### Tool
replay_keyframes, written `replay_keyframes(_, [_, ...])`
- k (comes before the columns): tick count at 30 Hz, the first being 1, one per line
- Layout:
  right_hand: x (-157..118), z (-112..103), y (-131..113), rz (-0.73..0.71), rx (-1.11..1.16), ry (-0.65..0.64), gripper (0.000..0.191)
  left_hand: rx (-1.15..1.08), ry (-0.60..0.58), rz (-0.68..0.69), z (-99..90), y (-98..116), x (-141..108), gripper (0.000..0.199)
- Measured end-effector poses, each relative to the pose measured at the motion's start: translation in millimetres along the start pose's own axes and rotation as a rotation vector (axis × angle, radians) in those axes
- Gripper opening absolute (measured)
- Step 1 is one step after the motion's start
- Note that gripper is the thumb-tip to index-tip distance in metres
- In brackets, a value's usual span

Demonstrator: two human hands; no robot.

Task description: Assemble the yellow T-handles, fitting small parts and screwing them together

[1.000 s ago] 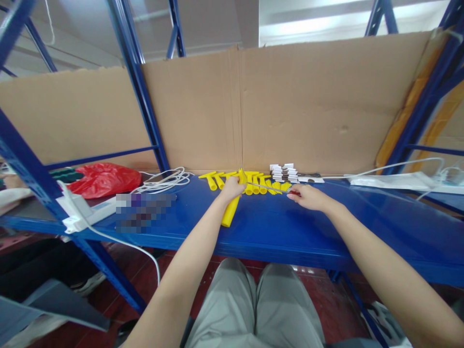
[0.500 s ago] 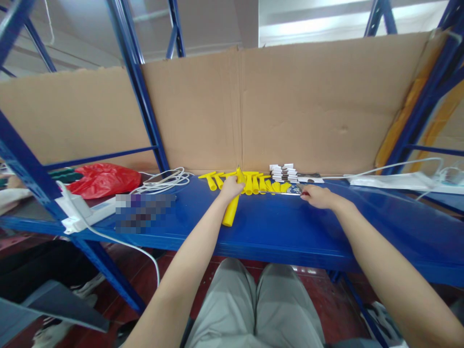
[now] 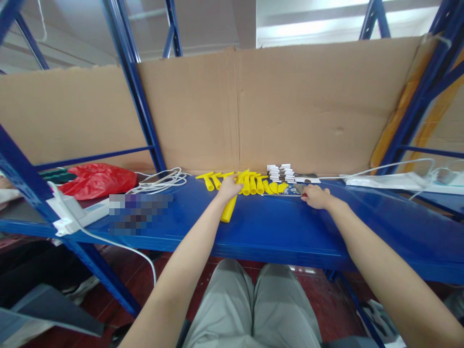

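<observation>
My left hand (image 3: 229, 187) is closed around a yellow T-shaped tool (image 3: 229, 210), whose round handle points toward me. Behind it, a row of similar yellow T-shaped tools (image 3: 253, 184) lies against the cardboard. My right hand (image 3: 316, 196) grips a small tool with a grey metal end (image 3: 299, 188) and a bit of red at the fingers; its exact kind is unclear. Left of that tool are several flat yellow pieces (image 3: 275, 187). Small white packets (image 3: 281, 173) are stacked behind them, with dark strips (image 3: 306, 177) alongside.
A blue shelf (image 3: 268, 227) carries everything, with a cardboard sheet (image 3: 297, 106) along its back. At left are a red plastic bag (image 3: 103, 180), coiled white cable (image 3: 163, 181) and a white power strip (image 3: 89, 216). A white flat package (image 3: 384, 181) lies at right.
The whole view has shifted slightly. My left hand still grips the yellow tool, which is tilted a little differently. My right hand keeps its small tool, with more of the grey metal end showing.
</observation>
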State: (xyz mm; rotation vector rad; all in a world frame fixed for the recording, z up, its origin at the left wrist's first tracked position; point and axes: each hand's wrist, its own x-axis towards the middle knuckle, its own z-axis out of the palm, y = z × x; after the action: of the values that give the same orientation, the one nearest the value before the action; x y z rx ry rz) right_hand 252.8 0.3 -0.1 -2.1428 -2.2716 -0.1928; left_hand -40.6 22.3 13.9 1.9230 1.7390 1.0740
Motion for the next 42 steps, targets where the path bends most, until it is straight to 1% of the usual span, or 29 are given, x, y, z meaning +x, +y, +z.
replay_keyframes(3, [-1,-1,-2,0.021,0.006,-0.013,0.027,0.100,0.016,0.039,-1.4,4,-6,0.051])
replay_keyframes(10, [-6,-6,-6,0.028,-0.020,-0.018,0.025,0.275,-0.060,0.321,2.2,5,-17,0.048])
replay_keyframes(14, [-7,-7,-7,0.013,-0.037,-0.003,0.024,0.328,-0.075,0.399,6.2,4,-18,0.046])
replay_keyframes(18, [-6,-8,-4,0.011,-0.018,0.003,0.024,0.350,-0.098,0.433,9.4,3,-19,0.042])
replay_keyframes(21, [-2,-4,-4,-0.010,0.010,0.055,0.025,0.350,-0.118,0.444,11.6,4,-19,0.040])
replay_keyframes(24, [5,2,-10,-0.086,0.099,0.116,0.028,0.359,-0.127,0.456,13.4,5,-20,0.040])
replay_keyframes(27, [12,6,-21,-0.143,0.193,0.119,0.028,0.377,-0.138,0.486,14.4,5,-20,0.042])
replay_keyframes(28, [14,6,-24,-0.130,0.206,0.119,0.027,0.381,-0.142,0.494,14.6,4,-20,0.042])
replay_keyframes(32, [23,-3,-32,-0.002,0.170,0.147,0.023,0.377,-0.155,0.517,14.9,4,-19,0.041])
replay_keyframes(34, [30,-8,-32,0.026,0.158,0.135,0.023,0.369,-0.158,0.528,15.4,3,-19,0.041])
replay_keyframes(36, [38,-11,-31,0.055,0.169,0.095,0.024,0.368,-0.152,0.527,16.2,3,-18,0.041])
replay_keyframes(39, [51,-10,-30,0.109,0.208,0.049,0.026,0.369,-0.144,0.518,17.6,1,-17,0.041])
replay_keyframes(42, [58,-4,-30,0.112,0.239,0.045,0.022,0.355,-0.154,0.518,19.1,0,-15,0.044])
